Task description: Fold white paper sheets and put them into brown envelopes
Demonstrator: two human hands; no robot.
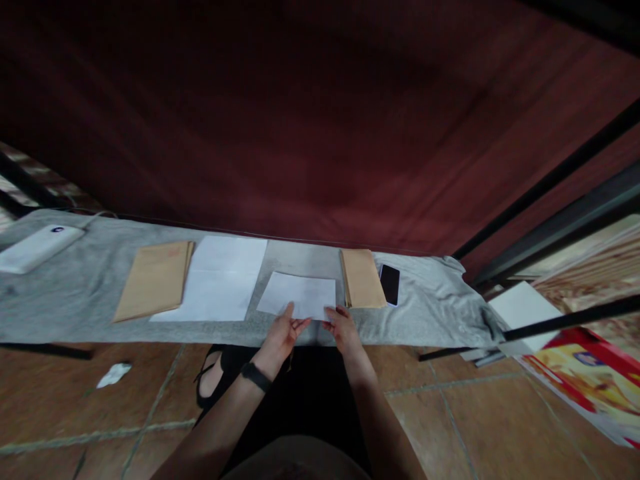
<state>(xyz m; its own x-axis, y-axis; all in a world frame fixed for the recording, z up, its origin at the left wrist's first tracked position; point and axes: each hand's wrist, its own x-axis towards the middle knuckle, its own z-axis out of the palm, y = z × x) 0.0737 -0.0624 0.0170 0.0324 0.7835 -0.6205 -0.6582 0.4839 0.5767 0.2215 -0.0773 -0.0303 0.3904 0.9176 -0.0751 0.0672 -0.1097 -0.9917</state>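
Observation:
A folded sheet of white paper (303, 293) lies in front of me near the table's front edge. My left hand (285, 331) grips its near edge, thumb on top and fingers underneath. At the near right corner, my right hand (341, 325) pinches the same paper between thumb and fingers. Left of it are larger white sheets (225, 280) with a crease across them, partly under a stack of brown envelopes (155, 279). Close to my right hand is another stack of brown envelopes (363, 279).
A smartphone (390, 285) lies beside the right envelopes. At the far left is a white device (40, 248) with a cable. Grey cloth (425, 313) covers the narrow table. Dark red fabric (300, 133) hangs behind. A red and yellow box (595, 380) stands on the floor at right.

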